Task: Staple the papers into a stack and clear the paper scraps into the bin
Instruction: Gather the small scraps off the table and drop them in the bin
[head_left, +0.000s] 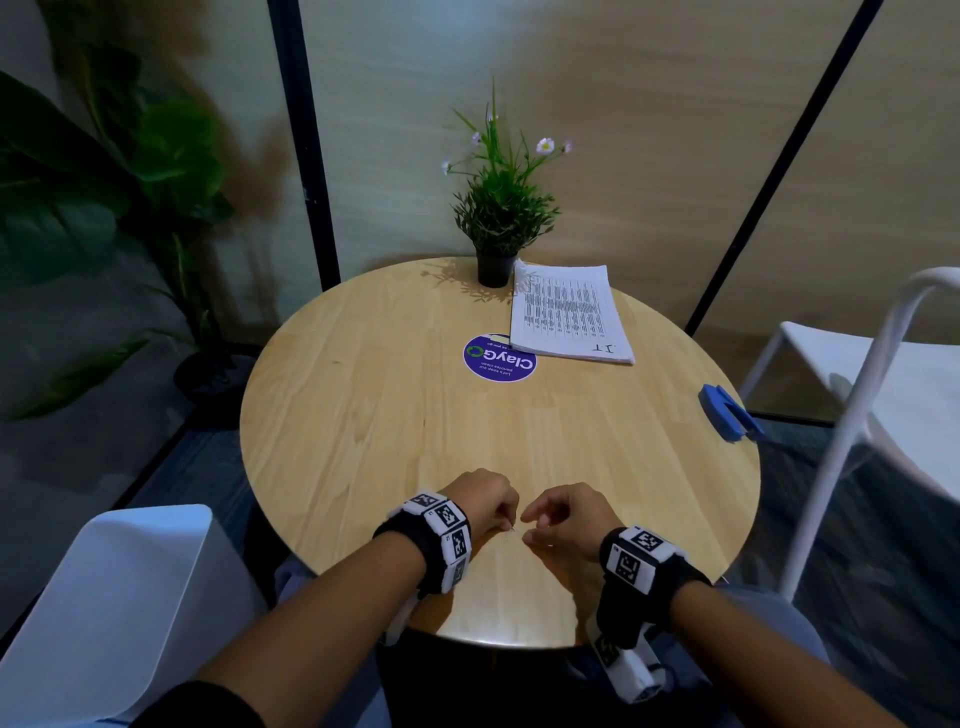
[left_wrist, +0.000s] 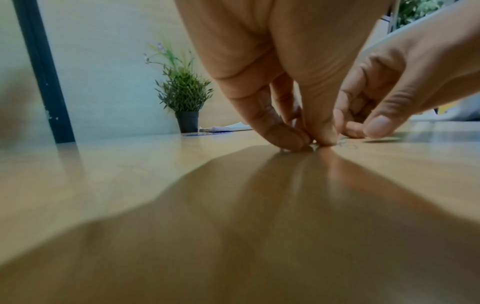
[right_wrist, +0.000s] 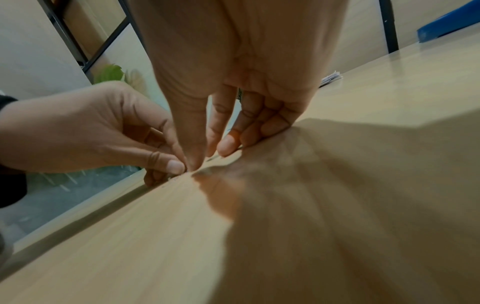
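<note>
Both hands work at the near edge of the counter (head_left: 363, 415), fingertips almost touching. The left hand (head_left: 480, 501) has thumb and forefinger pressed together on a tiny thin sliver (head_left: 513, 530), metallic-looking, perhaps a stray staple rather than paper; it is too small to tell. The right hand (head_left: 566, 514) has its fingers curled with the tips down on the wood just beside the left's; whether it has hold of anything I cannot tell.

Papers (head_left: 569, 314) lie in a squared stack far beyond the fingers, next to a potted plant (head_left: 498, 228). A blue stapler (head_left: 727, 410) sits well off to the right of the right hand, partly overhanging the counter's rim. No bin is clearly in view.

Risks, as I judge them: the sliver is so small and flat that pinching fingertips may slide over it or flick it off the near edge onto the lap or floor. If it is a staple, a sharp leg could prick a fingertip. The overhanging stapler could be knocked down by a careless reach.
</note>
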